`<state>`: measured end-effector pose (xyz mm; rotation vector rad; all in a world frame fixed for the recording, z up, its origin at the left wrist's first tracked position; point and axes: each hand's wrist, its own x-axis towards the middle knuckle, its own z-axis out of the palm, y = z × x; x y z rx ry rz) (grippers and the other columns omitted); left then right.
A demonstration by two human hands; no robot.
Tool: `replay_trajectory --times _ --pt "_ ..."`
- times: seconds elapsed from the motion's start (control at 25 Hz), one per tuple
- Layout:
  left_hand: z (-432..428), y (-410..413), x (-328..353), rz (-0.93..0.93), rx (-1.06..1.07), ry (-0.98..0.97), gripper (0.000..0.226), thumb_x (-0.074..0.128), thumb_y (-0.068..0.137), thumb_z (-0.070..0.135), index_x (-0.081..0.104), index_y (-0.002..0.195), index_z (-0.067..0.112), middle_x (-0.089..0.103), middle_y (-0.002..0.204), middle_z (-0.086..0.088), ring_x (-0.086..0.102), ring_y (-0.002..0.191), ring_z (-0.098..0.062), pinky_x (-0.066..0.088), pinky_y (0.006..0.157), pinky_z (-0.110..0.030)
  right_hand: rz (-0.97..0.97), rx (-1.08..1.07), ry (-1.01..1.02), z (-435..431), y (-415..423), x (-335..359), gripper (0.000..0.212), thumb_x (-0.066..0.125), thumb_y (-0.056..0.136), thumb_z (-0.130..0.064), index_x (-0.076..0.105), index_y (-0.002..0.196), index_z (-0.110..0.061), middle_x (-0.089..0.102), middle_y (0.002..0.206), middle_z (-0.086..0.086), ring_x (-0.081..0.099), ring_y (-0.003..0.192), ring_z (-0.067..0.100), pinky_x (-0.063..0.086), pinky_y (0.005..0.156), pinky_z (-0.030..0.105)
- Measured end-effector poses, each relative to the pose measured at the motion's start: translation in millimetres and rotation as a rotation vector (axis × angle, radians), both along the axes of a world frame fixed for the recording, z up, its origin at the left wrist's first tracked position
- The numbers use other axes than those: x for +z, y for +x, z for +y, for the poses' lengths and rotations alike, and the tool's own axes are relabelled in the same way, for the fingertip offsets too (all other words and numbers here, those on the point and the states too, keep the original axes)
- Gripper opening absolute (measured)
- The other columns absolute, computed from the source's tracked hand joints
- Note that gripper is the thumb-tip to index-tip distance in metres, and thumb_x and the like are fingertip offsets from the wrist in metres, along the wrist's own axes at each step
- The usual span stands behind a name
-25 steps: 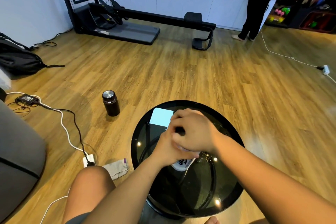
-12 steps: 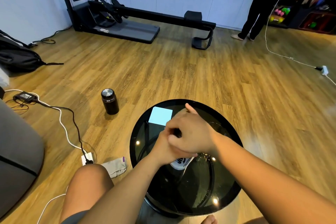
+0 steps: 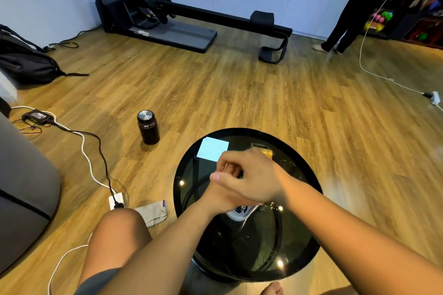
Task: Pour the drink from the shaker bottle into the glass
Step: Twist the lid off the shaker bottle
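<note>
The shaker bottle (image 3: 242, 212) stands on the round black glass table (image 3: 304, 242). Only its white lower body with black print shows below my hands. My left hand (image 3: 217, 195) wraps around the bottle's side and is mostly covered by my right hand. My right hand (image 3: 251, 181) is clamped over the bottle's top, thumb pointing left, and it hides the lid. A clear glass (image 3: 260, 148) stands just beyond my right hand at the table's far side, partly blurred and partly hidden by my knuckles.
A pale blue note (image 3: 212, 152) lies on the table's far left. A black flask (image 3: 148, 127), cables, a power strip (image 3: 116, 201) and a folded cloth (image 3: 153, 212) lie on the wooden floor at left. My left knee (image 3: 119, 230) is beside the table. A person (image 3: 347, 17) stands far right.
My right hand has turned on the bottle's top, its raised finger folding down and the thumb swinging left. The glass now shows beyond my knuckles. The bottle stays on the table.
</note>
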<state>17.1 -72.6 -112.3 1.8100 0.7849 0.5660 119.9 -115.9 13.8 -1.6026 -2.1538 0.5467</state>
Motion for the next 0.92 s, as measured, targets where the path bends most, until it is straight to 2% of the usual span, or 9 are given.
replay_trajectory --times 0.04,0.12,0.24,0.36,0.48,0.52,0.6,0.72,0.92 --pt "1 0 0 -0.005 0.012 -0.005 0.099 0.092 0.059 0.043 0.041 0.143 0.028 0.055 0.129 0.024 0.056 0.120 0.013 0.049 0.102 -0.015 0.056 -0.064 0.074 2 6 2 0.037 0.049 0.088 -0.058 0.064 0.094 -0.025 0.066 0.081 -0.008 0.060 0.078 0.009 0.051 0.070 0.037" --pt "3 -1 -1 0.004 0.067 -0.043 0.101 0.097 0.054 0.044 0.042 0.139 0.038 0.064 0.127 0.018 0.064 0.118 0.001 0.054 0.098 -0.022 -0.175 -0.276 0.142 6 21 6 0.043 0.043 0.091 -0.060 0.063 0.109 -0.026 0.064 0.096 -0.004 0.056 0.095 0.017 0.050 0.076 0.041" --pt "4 -2 -2 0.008 0.084 -0.033 0.097 0.099 0.053 0.044 0.043 0.131 0.039 0.067 0.120 0.014 0.068 0.110 -0.001 0.056 0.088 -0.017 -0.507 -0.390 -0.102 10 28 3 0.055 0.041 0.091 -0.064 0.055 0.126 -0.024 0.058 0.116 0.005 0.054 0.108 0.030 0.046 0.085 0.041" --pt "0 -1 -2 -0.005 0.041 -0.017 0.084 0.095 0.061 0.035 0.045 0.128 0.034 0.061 0.121 0.021 0.060 0.114 0.015 0.050 0.088 -0.006 -0.285 -0.108 -0.066 8 6 0 0.042 0.047 0.089 -0.060 0.064 0.103 -0.025 0.064 0.098 -0.005 0.058 0.092 0.016 0.046 0.085 0.040" --pt "-1 0 -1 -0.009 0.010 0.002 0.088 0.088 0.061 0.042 0.035 0.130 0.043 0.048 0.127 0.031 0.048 0.119 0.028 0.041 0.094 0.001 0.036 0.017 0.033 0 -2 2 0.033 0.055 0.087 -0.054 0.066 0.084 -0.023 0.064 0.072 -0.008 0.059 0.069 0.007 0.050 0.066 0.034" --pt "0 0 0 -0.007 0.027 -0.007 0.093 0.089 0.057 0.045 0.034 0.132 0.047 0.053 0.127 0.030 0.052 0.120 0.023 0.045 0.095 -0.003 0.052 -0.061 0.127 2 4 4 0.034 0.053 0.089 -0.054 0.066 0.087 -0.023 0.064 0.075 -0.007 0.060 0.071 0.008 0.050 0.064 0.035" --pt "3 -1 -3 -0.003 0.077 -0.042 0.099 0.095 0.050 0.047 0.038 0.131 0.050 0.066 0.123 0.022 0.064 0.114 0.010 0.052 0.092 -0.010 -0.204 -0.302 0.168 7 21 8 0.042 0.042 0.093 -0.059 0.063 0.102 -0.024 0.062 0.092 -0.002 0.058 0.089 0.016 0.051 0.070 0.039" --pt "4 -1 -3 -0.001 0.085 -0.026 0.098 0.096 0.048 0.049 0.042 0.129 0.043 0.069 0.116 0.017 0.068 0.107 0.005 0.055 0.082 -0.011 -0.508 -0.412 -0.130 12 29 3 0.052 0.034 0.092 -0.065 0.057 0.117 -0.026 0.053 0.105 0.005 0.053 0.102 0.029 0.048 0.082 0.042" --pt "1 0 -6 -0.020 0.048 -0.036 0.090 0.097 0.061 0.034 0.046 0.136 0.037 0.058 0.126 0.025 0.061 0.117 0.005 0.049 0.089 -0.004 -0.064 -0.026 -0.096 11 6 4 0.037 0.053 0.083 -0.064 0.065 0.083 -0.029 0.063 0.082 -0.011 0.058 0.082 0.006 0.047 0.076 0.033"
